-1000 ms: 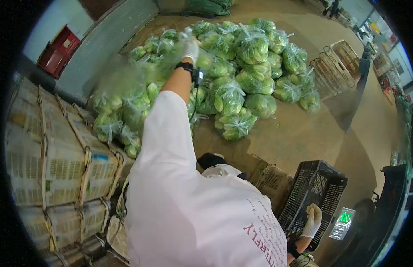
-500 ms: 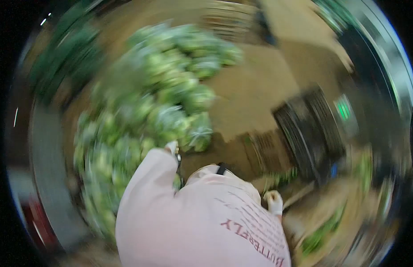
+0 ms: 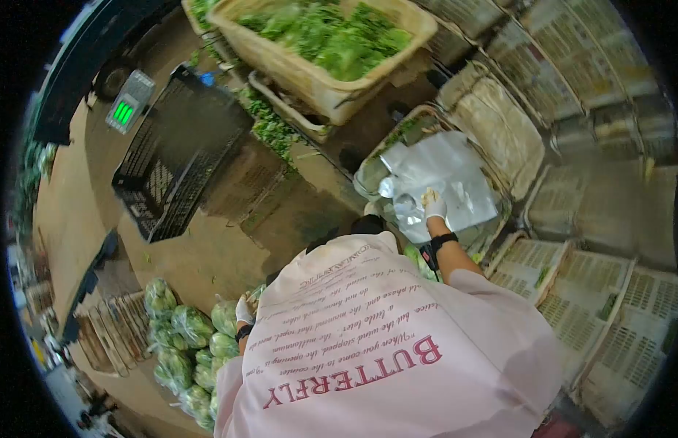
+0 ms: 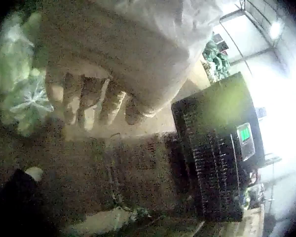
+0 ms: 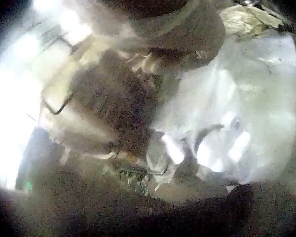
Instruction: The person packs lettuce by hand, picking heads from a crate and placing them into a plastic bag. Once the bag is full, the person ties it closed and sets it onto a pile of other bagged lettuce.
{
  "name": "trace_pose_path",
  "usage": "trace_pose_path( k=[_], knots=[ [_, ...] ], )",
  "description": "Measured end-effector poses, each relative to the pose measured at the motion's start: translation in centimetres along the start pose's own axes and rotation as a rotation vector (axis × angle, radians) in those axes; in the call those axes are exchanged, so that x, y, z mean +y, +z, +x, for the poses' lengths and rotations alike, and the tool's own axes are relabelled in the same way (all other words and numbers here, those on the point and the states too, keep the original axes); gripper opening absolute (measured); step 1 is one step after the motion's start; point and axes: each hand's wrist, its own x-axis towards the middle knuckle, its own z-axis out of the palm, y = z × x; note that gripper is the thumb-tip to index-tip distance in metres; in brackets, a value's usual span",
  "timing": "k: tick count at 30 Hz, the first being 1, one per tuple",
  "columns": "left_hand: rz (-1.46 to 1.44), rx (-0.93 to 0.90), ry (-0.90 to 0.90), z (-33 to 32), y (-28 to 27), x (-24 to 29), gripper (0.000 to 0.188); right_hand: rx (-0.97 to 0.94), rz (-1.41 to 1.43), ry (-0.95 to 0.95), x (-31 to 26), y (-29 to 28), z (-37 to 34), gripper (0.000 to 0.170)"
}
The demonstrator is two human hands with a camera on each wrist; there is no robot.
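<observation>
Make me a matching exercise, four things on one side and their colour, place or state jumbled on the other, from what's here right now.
1. Small display
2. Leafy greens
3. Crate nearest the display
4. Clear plastic

A. Black
B. By the right hand
C. Glowing green
D. Heaped in a big tub

Pairs: 1-C, 2-D, 3-A, 4-B.

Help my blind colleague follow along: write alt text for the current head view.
A person's gloved right hand is at clear plastic, the left hand near bagged green vegetables. Beyond are a black crate and a tub of leafy greens.
</observation>
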Motion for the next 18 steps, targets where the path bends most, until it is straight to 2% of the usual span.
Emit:
trace_pose_path(
  k=[1,2,3,4,5,6,7,8,9,11,12,13,15,16,18],
  knots=[
    [-0.066,0.033,-0.016,0.4,1.3,-0.5,0.036,0.116,0.253,0.062,2.9,-0.6,1.6,0.029],
    [-0.041,0.020,-0.025,0.5,1.5,0.1,0.036,0.193,0.022,0.123,2.6,-1.8,1.6,0.030],
    [-0.008,-0.052,0.009,1.0,2.0,0.6,0.033,0.194,0.022,0.148,3.0,-1.8,2.8,0.030],
    [0.021,-0.114,0.039,0.5,3.0,0.4,0.031,0.311,-0.037,0.024,3.4,-1.6,4.2,0.036],
    [0.038,-0.061,0.067,-2.9,6.8,1.3,0.030,0.423,-0.100,-0.106,3.3,-1.4,4.9,0.042],
    [0.056,-0.006,0.094,-6.8,10.5,2.4,0.030,0.403,-0.104,-0.080,3.4,-1.0,5.9,0.042],
    [0.075,0.049,0.119,-15.6,19.2,5.4,0.030,0.372,-0.297,-0.073,2.7,-0.7,6.9,0.046],
    [0.095,-0.107,-0.105,-9.8,18.5,5.1,0.033,0.338,-0.491,-0.075,1.1,-1.0,8.2,0.050],
    [0.233,0.077,0.093,-7.3,15.6,4.0,0.037,0.309,-0.494,-0.054,-0.1,-0.9,9.0,0.050],
    [0.512,0.014,0.183,-9.2,18.9,6.1,0.040,0.048,-0.797,0.104,-2.0,-0.7,10.6,0.054],
    [0.519,0.039,0.174,-10.8,20.8,7.3,0.040,-0.193,-0.938,0.230,-1.5,-0.7,11.9,0.056],
    [0.610,0.104,0.134,-12.5,23.5,8.5,0.041,-0.215,-0.934,0.234,0.2,-0.5,13.2,0.056],
    [0.703,0.175,0.097,-13.8,27.3,10.0,0.041,-0.378,-0.852,0.103,6.7,0.7,15.8,0.036],
    [0.707,0.148,0.156,-14.1,28.5,10.6,0.042,-0.332,-0.745,0.122,10.3,2.0,17.1,0.026],
    [0.692,0.153,0.241,-15.0,32.4,12.0,0.043,-0.358,-0.684,0.158,7.0,0.4,17.3,0.029]
  ],
)
